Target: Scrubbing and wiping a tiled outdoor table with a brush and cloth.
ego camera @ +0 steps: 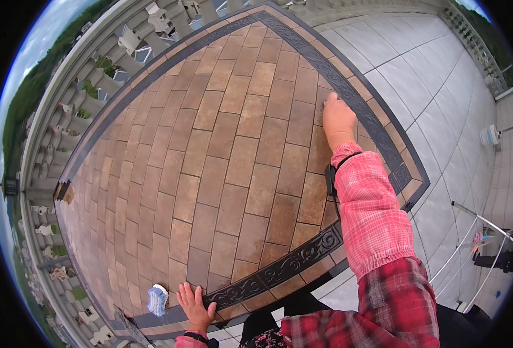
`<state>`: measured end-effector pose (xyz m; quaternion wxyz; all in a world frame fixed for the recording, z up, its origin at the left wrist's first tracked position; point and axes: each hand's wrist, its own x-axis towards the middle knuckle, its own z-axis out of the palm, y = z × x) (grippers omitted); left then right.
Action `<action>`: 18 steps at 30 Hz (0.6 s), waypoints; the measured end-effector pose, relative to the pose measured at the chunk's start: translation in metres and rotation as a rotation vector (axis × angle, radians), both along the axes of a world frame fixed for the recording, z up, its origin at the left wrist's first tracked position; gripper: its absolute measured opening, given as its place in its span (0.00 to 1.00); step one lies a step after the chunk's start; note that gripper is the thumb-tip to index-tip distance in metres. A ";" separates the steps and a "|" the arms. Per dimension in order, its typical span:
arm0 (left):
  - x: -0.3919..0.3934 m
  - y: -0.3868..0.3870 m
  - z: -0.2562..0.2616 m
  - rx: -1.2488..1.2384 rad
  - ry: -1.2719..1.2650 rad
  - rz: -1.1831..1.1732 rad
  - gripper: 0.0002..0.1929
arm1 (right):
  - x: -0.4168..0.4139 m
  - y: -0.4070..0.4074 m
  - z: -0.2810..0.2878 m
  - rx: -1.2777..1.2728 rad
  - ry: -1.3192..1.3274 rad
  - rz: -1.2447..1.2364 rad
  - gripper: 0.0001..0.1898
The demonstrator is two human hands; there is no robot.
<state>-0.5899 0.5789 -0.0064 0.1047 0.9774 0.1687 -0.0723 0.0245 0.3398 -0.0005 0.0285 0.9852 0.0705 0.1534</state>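
Note:
Before me spreads a brown tiled surface (221, 174), edged by a dark border with raised scrollwork (300, 259). My right hand (340, 119) reaches forward and presses down near the right border, its fingers curled. A small dark bit shows at its fingertips, but whether it grips something is hidden. Flat on the near edge rests my left hand (195, 306), fingers spread, holding nothing. Just left of it lies a blue and white scrubbing sponge (157, 300), apart from the fingers. Darker, wet-looking tiles (282, 217) show between the two hands.
A stone balustrade (78, 113) runs along the left and far side. Grey floor tiles (430, 87) lie to the right, with a white bucket (490, 135) by the wall. A metal-framed rack (478, 252) stands lower right. A worn grey strip (128, 324) lies near the lower-left edge.

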 end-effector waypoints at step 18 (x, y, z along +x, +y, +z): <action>-0.005 0.002 0.000 -0.040 0.044 0.041 0.39 | -0.067 0.158 -0.002 0.213 0.121 0.513 0.02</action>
